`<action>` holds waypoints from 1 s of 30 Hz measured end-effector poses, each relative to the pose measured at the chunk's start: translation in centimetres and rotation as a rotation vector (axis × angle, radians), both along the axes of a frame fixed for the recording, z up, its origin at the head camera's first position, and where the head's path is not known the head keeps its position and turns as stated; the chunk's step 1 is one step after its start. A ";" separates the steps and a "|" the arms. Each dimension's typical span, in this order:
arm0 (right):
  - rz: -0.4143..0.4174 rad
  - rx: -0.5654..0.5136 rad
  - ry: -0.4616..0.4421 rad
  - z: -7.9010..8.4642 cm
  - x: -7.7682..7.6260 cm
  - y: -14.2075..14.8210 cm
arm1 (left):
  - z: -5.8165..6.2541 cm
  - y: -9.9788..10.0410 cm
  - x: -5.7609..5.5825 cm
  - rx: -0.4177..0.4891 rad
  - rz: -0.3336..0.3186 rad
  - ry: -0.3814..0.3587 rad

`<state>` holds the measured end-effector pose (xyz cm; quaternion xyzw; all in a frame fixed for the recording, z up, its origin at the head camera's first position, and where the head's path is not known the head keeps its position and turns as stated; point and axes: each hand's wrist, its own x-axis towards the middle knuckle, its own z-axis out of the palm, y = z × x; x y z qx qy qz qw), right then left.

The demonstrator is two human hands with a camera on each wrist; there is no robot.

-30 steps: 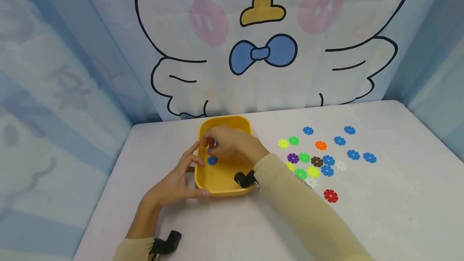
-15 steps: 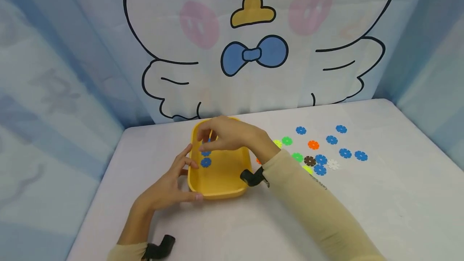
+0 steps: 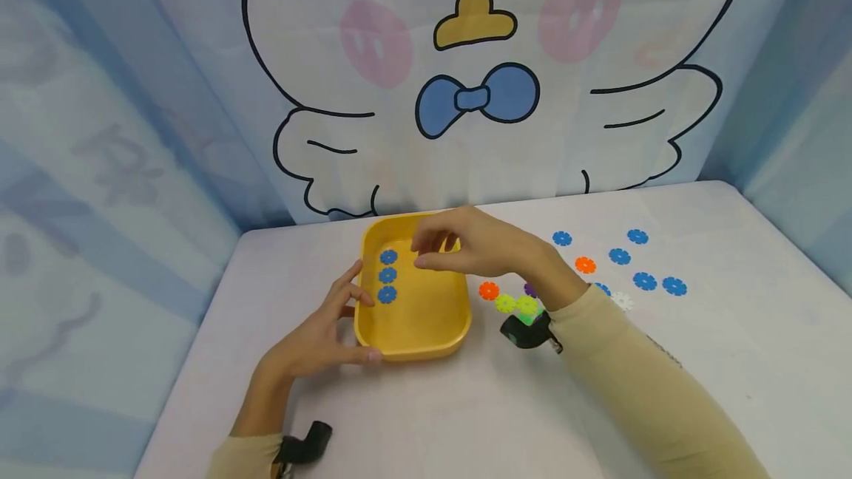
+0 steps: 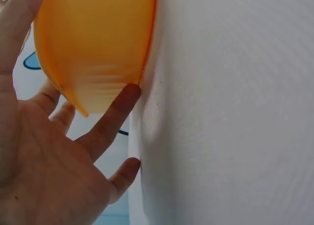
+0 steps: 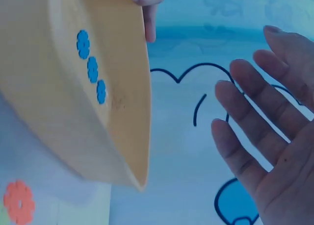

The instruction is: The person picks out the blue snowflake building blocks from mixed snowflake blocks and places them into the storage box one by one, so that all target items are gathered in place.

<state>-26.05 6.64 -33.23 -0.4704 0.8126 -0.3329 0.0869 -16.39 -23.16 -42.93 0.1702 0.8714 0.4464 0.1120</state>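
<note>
Three blue snowflake discs [image 3: 387,275] lie in a column along the left side of the yellow tray [image 3: 435,324]. My left hand [image 3: 313,335] rests against the tray's left side with spread fingers, its thumb by the front left corner. In the left wrist view, fingertips [image 4: 128,93] touch the tray's outer wall. My right hand [image 3: 482,244] hovers over the tray's right part, apart from the discs. The right wrist view shows that hand's fingers [image 5: 265,105] spread and holding nothing. The same discs [image 5: 92,69] show there.
Loose snowflake discs lie on the white table right of the tray: several blue [image 3: 644,281], an orange one [image 3: 586,265], another orange one [image 3: 489,290], yellow ones [image 3: 506,304] and a white one [image 3: 623,301]. The right arm covers others. A printed curtain [image 3: 506,161] hangs behind.
My right hand has let go of a blue disc at the top of the column and moved right and up. The left hand stays at the tray.
</note>
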 end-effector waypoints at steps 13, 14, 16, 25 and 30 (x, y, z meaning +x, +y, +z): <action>-0.246 -0.064 0.114 -1.1 0.9 8.8 | 0.5 -0.2 -0.1 0.006 0.015 0.006; -0.262 -0.060 0.121 -1.3 0.9 9.5 | 0.5 -0.3 -0.1 0.003 0.019 0.009; -0.289 -0.044 0.143 -1.8 1.2 10.8 | 0.5 -0.3 -0.1 0.010 0.018 0.008; -0.353 -0.059 0.241 -3.2 1.9 16.4 | 0.2 -0.1 0.1 0.033 0.008 0.004; -0.390 -0.080 0.296 -3.7 2.7 18.9 | 0.2 0.2 0.2 0.035 0.009 -0.021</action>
